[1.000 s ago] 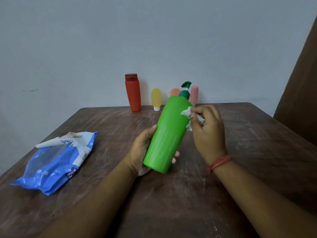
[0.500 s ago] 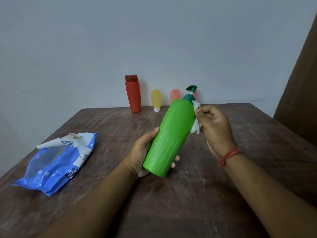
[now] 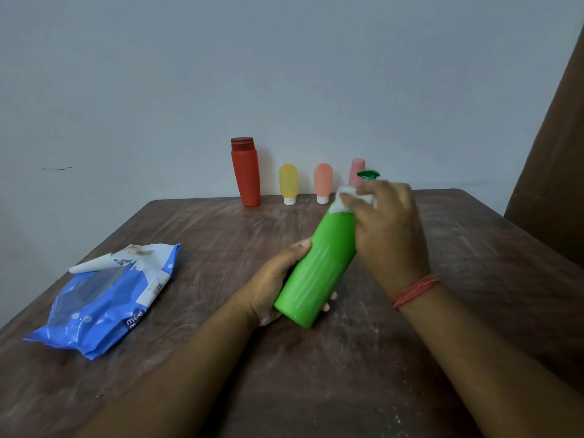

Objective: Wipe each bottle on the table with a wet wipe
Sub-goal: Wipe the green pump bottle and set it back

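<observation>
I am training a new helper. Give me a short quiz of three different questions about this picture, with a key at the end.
1. True or false: the left hand holds the lower part of the green bottle.
2. What does the right hand press on the bottle's shoulder?
A. a wet wipe
B. a sponge
C. a brush
3. Fill in: the small bottles at the wall are yellow, orange and ____, next to a tall red bottle.

Key:
1. True.
2. A, the white wet wipe.
3. Pink, partly hidden behind the green pump.
</observation>
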Tool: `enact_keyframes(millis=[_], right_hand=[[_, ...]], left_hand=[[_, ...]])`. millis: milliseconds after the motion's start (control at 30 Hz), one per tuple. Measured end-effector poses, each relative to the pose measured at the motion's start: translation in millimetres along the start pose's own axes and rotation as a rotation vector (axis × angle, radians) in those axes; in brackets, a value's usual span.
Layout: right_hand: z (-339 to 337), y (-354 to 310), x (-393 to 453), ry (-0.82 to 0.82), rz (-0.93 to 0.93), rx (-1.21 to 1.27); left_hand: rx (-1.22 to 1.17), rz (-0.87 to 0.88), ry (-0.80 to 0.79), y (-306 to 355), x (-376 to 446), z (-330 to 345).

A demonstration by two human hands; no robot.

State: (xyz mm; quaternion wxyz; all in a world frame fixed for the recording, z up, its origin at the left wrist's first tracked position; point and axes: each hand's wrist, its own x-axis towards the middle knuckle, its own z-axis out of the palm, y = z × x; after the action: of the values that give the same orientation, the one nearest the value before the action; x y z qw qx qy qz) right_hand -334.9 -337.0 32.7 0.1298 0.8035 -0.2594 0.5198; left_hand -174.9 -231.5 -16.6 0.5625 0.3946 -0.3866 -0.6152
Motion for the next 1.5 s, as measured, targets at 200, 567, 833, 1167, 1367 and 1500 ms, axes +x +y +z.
enact_keyframes(millis=[200, 567, 833, 1167, 1367, 1500], right_hand=[[-2.4, 0.9, -0.4, -0.079, -0.062, 0.110], [-8.2, 17.8, 11.4, -0.191, 0.130, 0.063], [-8.8, -4.0, 1.9, -0.345, -0.341, 0.230], [-2.9, -18.3, -5.8, -0.290, -0.300, 0.319], [3.5, -14.0, -9.9, -0.276, -0.198, 0.300], [5.5, -16.9, -13.5, -0.366, -0.367, 0.354]], left_hand=[[0.078, 0.045, -0.003, -0.8, -0.8, 1.9], [0.256, 0.093, -0.019, 0.7, -1.3, 4.5], [0.153, 0.087, 0.036, -0.7, 0.7, 4.3], [0.001, 0.062, 0.099, 2.2, -0.3, 4.0], [-0.175, 0.046, 0.069, 1.5, 2.7, 1.2], [-0.312, 0.147, 0.111, 0.3, 6.0, -5.1]])
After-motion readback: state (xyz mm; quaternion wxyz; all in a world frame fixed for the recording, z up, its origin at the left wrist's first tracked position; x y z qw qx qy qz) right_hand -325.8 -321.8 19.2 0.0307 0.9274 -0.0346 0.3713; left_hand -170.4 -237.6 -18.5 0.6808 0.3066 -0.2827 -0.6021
